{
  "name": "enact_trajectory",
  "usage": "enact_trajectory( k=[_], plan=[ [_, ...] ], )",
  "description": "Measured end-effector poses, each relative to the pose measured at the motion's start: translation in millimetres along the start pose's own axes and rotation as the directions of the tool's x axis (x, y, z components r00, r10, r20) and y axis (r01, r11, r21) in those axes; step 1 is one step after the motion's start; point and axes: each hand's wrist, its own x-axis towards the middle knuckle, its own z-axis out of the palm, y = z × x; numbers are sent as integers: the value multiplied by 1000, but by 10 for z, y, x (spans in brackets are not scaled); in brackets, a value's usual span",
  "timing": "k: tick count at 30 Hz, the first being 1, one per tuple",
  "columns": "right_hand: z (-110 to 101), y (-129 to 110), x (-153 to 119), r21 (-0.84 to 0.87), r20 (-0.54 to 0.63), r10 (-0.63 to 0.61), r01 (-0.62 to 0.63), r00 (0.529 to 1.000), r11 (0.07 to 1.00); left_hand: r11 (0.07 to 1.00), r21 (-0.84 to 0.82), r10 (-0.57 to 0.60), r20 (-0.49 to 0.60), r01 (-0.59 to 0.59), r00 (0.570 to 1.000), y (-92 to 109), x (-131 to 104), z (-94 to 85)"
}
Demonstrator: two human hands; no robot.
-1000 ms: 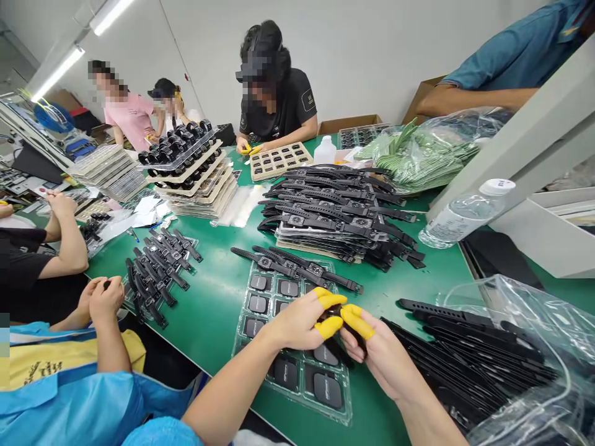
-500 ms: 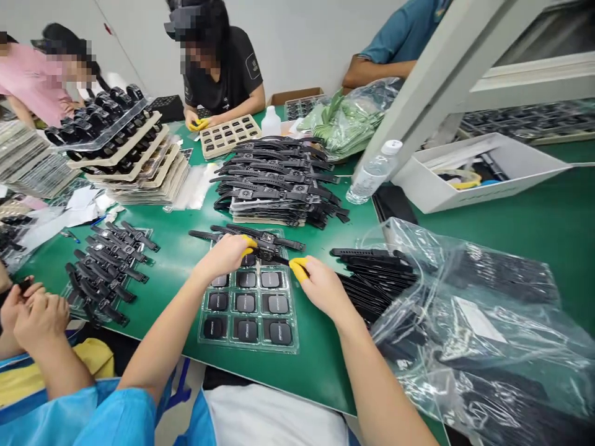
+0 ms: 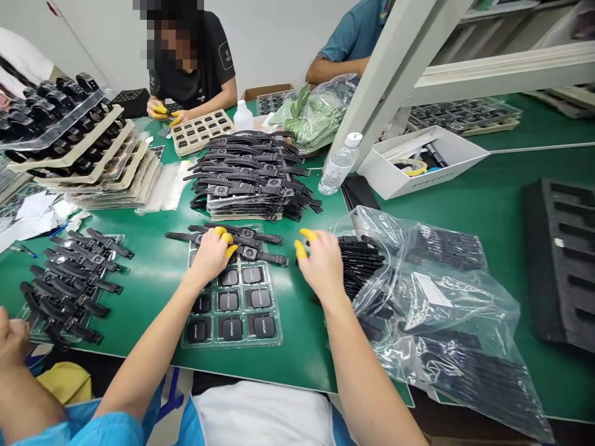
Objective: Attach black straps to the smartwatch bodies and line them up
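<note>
The clear plastic tray (image 3: 279, 339) lay on the green table (image 3: 307, 334) in front of the person and looked partly worked through. At its far end lay a few strapped watches (image 3: 250, 254), overlapping too closely for a sure count. In the nearer pockets, eight square black watch heads (image 3: 259, 298) showed without straps, and the left forearm may have hidden another. Judging by that, the far end was done and most of the visible pockets were left.

The strapped watches pointed left to right, their long axes running across the tray and slanting a little, right ends nearer. The nearest one had its case turned with a round disc upward; its right-hand strap reached past the tray's right edge, towards the right hand (image 3: 320, 257).

The hands were apart. The left hand (image 3: 211, 257), in yellow finger cots (image 3: 231, 250), had its fingertips at the left strap of that nearest watch; whether they pinched it, I cannot tell. The right hand held nothing visible, its thumb and forefinger spread, just left of a pile of loose black straps (image 3: 360, 263).
</note>
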Motion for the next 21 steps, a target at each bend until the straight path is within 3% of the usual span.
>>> enact_trajectory(
  k=[2, 5, 9, 15, 21],
  plan=[
    [-21, 177, 27, -51, -29, 55, -57, 998, 997, 1000, 9, -22, 10, 22, 1000, 14, -127, -16],
    [12, 364, 37, -120, 61, 97, -90, 993, 989, 998, 70, -15, 76, 10, 997, 55, -312, -68],
    [85, 405, 50, -169, 88, 127, -110, 988, 979, 987, 159, -27, 155, 2, 988, 127, -394, -145],
    [88, 400, 85, -110, -21, 147, -148, 989, 983, 992, 126, -29, 158, 8, 987, 156, -282, -124],
    [-152, 452, 94, 95, -250, 140, -120, 958, 988, 994, 41, -109, 129, 104, 986, 153, -283, -105]
  ],
)
